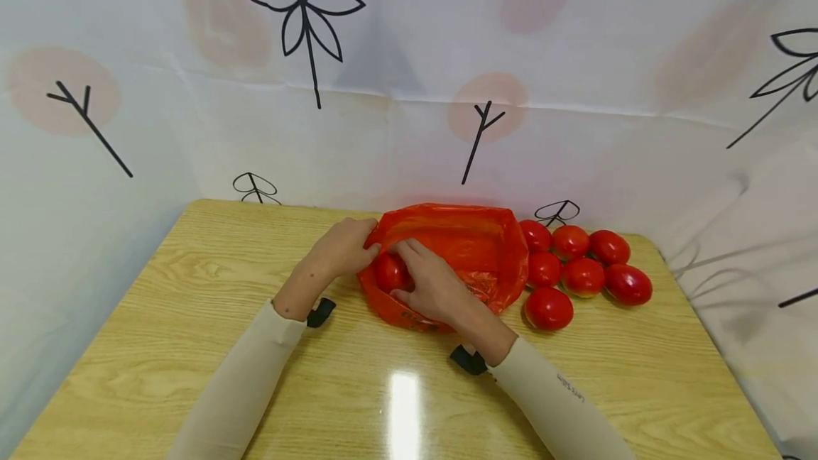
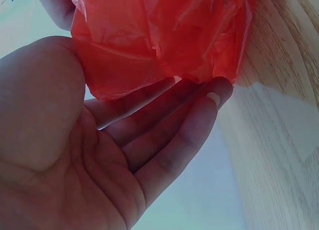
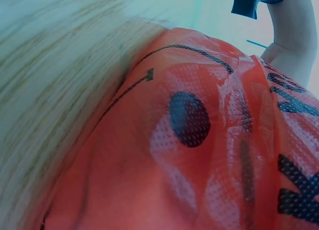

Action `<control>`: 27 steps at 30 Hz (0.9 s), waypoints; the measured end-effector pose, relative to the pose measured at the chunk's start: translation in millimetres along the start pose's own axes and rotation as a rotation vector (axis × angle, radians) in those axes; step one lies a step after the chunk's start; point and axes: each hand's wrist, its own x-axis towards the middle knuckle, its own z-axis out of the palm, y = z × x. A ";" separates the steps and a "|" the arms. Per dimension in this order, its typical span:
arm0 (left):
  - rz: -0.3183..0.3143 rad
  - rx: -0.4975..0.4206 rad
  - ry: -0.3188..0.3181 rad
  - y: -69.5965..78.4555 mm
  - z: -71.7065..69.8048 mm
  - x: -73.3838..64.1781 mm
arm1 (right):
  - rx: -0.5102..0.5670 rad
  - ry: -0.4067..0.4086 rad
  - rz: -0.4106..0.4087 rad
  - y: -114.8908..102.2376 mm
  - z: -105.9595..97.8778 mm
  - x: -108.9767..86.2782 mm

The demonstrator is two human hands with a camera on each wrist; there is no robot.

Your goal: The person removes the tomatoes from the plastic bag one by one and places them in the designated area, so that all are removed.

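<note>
A red plastic bag stands on the table with its mouth spread wide and its rim folded outward. My left hand holds the bag's left rim. In the left wrist view the red plastic passes between the thumb and the bent fingers. Inside the bag's left part, my right hand grips a shiny red tomato, its fingers over the top and the thumb on the near side. Only the bag's printed outer wall fills the right wrist view, so the right fingers are hidden there.
Several red tomatoes sit in a cluster right of the bag, the nearest tomato close to its wall. A patterned white cloth hangs behind the wood-grain table. Dark straps show at both wrists.
</note>
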 end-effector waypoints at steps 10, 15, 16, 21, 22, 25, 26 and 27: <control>0.009 0.000 0.011 -1.4 0.0 -0.2 | -0.002 0.028 0.013 -0.7 -6.5 -2.4; 0.010 -0.001 0.012 -2.2 0.2 -0.4 | 0.007 0.055 0.007 -1.6 -12.4 -6.2; 0.011 -0.002 0.012 -2.3 0.3 -0.3 | 0.007 0.060 0.004 -1.7 -13.3 -6.9; 0.003 -0.016 0.007 -2.5 0.4 -0.7 | 0.011 0.074 0.000 -1.5 -16.0 -10.9; 0.002 -0.017 0.006 -2.5 0.6 -0.6 | 0.013 0.077 0.004 -1.5 -16.4 -11.9; -0.001 -0.016 0.004 -2.7 0.5 -0.9 | 0.027 0.092 0.019 -1.4 -18.1 -15.5; -0.001 -0.013 0.005 -2.7 0.4 -0.9 | 0.028 0.098 0.023 -1.5 -18.7 -16.6; -0.001 -0.011 0.004 -2.8 0.2 -1.1 | 0.028 0.104 0.027 -1.6 -19.4 -17.7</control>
